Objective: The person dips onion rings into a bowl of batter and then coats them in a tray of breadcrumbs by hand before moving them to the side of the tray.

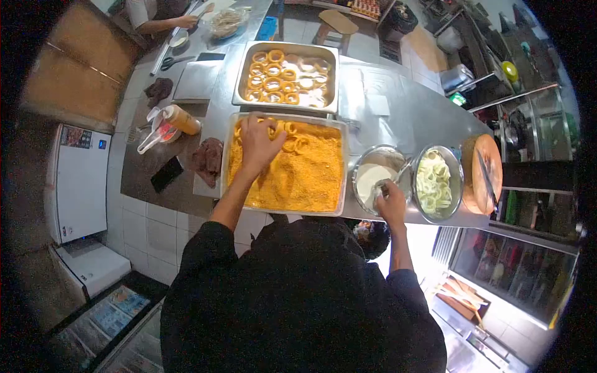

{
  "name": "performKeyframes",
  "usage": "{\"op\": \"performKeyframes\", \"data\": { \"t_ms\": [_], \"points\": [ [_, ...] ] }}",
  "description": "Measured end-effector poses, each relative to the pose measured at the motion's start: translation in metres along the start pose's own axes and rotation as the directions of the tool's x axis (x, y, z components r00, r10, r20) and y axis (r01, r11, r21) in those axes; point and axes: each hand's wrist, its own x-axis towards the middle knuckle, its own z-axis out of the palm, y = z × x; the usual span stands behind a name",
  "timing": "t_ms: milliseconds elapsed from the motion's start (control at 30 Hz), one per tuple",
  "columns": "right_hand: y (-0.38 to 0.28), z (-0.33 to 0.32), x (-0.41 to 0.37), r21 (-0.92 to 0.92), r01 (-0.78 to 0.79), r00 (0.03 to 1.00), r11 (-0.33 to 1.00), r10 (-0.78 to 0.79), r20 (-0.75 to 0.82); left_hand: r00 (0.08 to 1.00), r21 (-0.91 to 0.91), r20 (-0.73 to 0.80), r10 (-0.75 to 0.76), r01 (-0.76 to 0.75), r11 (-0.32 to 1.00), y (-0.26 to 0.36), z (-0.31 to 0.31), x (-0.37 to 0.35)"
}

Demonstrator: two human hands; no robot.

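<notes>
My left hand (260, 144) is over the far left part of a clear bin (344, 168) of orange breadcrumbs (292, 180). Its fingers curl round a breaded onion ring (272, 128), beside several more lying on the crumbs. My right hand (390, 202) is closed at the near right side of a metal bowl (367, 151) of pale batter (372, 177). Its fingers look coated, and I cannot tell what they hold. A metal utensil handle (405, 166) leans at that bowl's right rim. Close by on the right stands a bowl of pale green-white sliced rings (434, 180).
Behind the bin, a steel tray (333, 81) holds breaded rings. A round wooden board (476, 186) with a knife (485, 177) stands far right. Squeeze bottle (181, 119), brown cloth (208, 160) and phone (167, 174) lie left. Another person's arm (165, 25) works at the back left.
</notes>
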Motion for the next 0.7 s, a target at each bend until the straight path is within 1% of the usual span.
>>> {"op": "performKeyframes", "data": {
  "t_ms": [33, 67, 100, 133, 167, 200, 233, 267, 300, 400, 433, 500, 533, 600, 700],
  "points": [
    [-0.001, -0.001, 0.000, -0.001, -0.004, 1.000, 1.000, 0.004, -0.004, 0.998, -0.001, -0.052, 0.041, -0.041, 0.999, -0.001, 0.004, 0.008],
    [-0.004, -0.001, -0.001, -0.035, -0.043, 0.999, 0.998, 0.043, -0.012, 0.991, 0.001, -0.104, 0.081, -0.081, 0.997, -0.002, 0.007, 0.011],
    [-0.008, -0.001, -0.001, -0.068, -0.083, 0.996, 0.994, 0.081, -0.022, 0.991, 0.001, -0.103, 0.084, -0.085, 0.996, -0.004, 0.012, 0.011],
    [-0.009, 0.000, 0.000, -0.067, -0.085, 0.996, 0.994, 0.084, -0.027, 0.990, 0.038, -0.102, 0.100, -0.097, 0.995, -0.004, 0.019, 0.010],
    [-0.011, 0.000, 0.000, -0.141, -0.038, 0.999, 0.989, 0.033, -0.042, 0.988, 0.074, -0.100, 0.117, -0.110, 0.991, -0.005, 0.025, 0.010],
    [-0.011, 0.000, -0.001, -0.215, 0.006, 0.998, 0.977, -0.018, -0.053, 0.988, 0.071, -0.097, 0.123, -0.116, 0.991, -0.001, 0.025, 0.008],
    [-0.007, 0.002, 0.000, -0.215, 0.001, 0.998, 0.977, -0.014, -0.059, 0.986, 0.090, -0.065, 0.151, -0.145, 0.985, 0.003, 0.024, 0.003],
    [-0.003, 0.006, 0.002, -0.184, 0.103, 0.993, 0.977, -0.111, -0.032, 0.984, 0.109, -0.031, 0.178, -0.174, 0.979, 0.007, 0.023, -0.002],
    [-0.004, 0.007, 0.005, -0.152, 0.204, 0.978, 0.967, -0.208, -0.011, 0.982, 0.107, -0.029, 0.185, -0.181, 0.978, 0.011, 0.022, -0.005],
    [-0.011, 0.018, 0.014, -0.107, 0.199, 0.980, 0.974, -0.199, 0.013, 0.983, 0.126, -0.046, 0.176, -0.169, 0.977, 0.019, 0.019, -0.018],
    [-0.014, 0.021, 0.018, -0.108, 0.198, 0.980, 0.974, -0.198, 0.013, 0.982, 0.095, -0.047, 0.181, -0.176, 0.980, 0.017, 0.019, -0.023],
    [-0.018, 0.027, 0.025, -0.175, 0.149, 0.985, 0.973, -0.130, 0.116, 0.982, 0.065, -0.052, 0.184, -0.181, 0.981, 0.018, 0.015, -0.032],
    [-0.018, 0.030, 0.027, -0.175, 0.152, 0.984, 0.973, -0.133, 0.117, 0.982, 0.066, -0.032, 0.188, -0.185, 0.980, 0.019, 0.009, -0.037],
    [-0.018, 0.033, 0.032, -0.280, 0.199, 0.973, 0.939, -0.155, 0.170, 0.982, 0.068, -0.015, 0.188, -0.186, 0.980, 0.018, 0.006, -0.048],
    [-0.016, 0.030, 0.033, -0.293, 0.240, 0.967, 0.925, -0.202, 0.153, 0.988, 0.075, -0.026, 0.151, -0.149, 0.986, 0.009, 0.007, -0.069]
  ]
}}
